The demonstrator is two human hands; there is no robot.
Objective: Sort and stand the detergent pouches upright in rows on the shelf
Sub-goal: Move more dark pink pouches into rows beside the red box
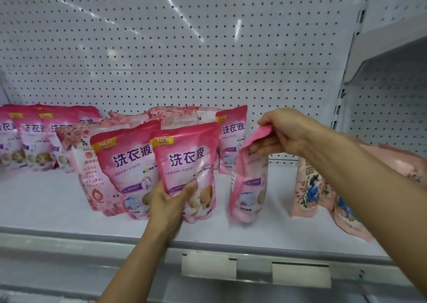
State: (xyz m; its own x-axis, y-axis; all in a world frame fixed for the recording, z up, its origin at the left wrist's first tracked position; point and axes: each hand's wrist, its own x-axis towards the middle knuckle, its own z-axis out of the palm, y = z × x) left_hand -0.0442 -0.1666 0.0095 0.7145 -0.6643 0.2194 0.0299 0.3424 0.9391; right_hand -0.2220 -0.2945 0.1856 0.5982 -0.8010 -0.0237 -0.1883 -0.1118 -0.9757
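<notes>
Two bright pink detergent pouches stand side by side at the middle of the white shelf. My left hand grips the lower edge of the right one; the left one leans against it. My right hand pinches the top corner of a third pink pouch, which stands turned edge-on and slightly blurred. Another pink pouch stands behind, near the pegboard. A row of matching pink pouches stands at the far left.
Pale pink floral pouches lean behind the middle pair. Peach pouches with blue figures lean at the right under my right forearm. A white pegboard backs the shelf. Price tag holders hang on the front rail.
</notes>
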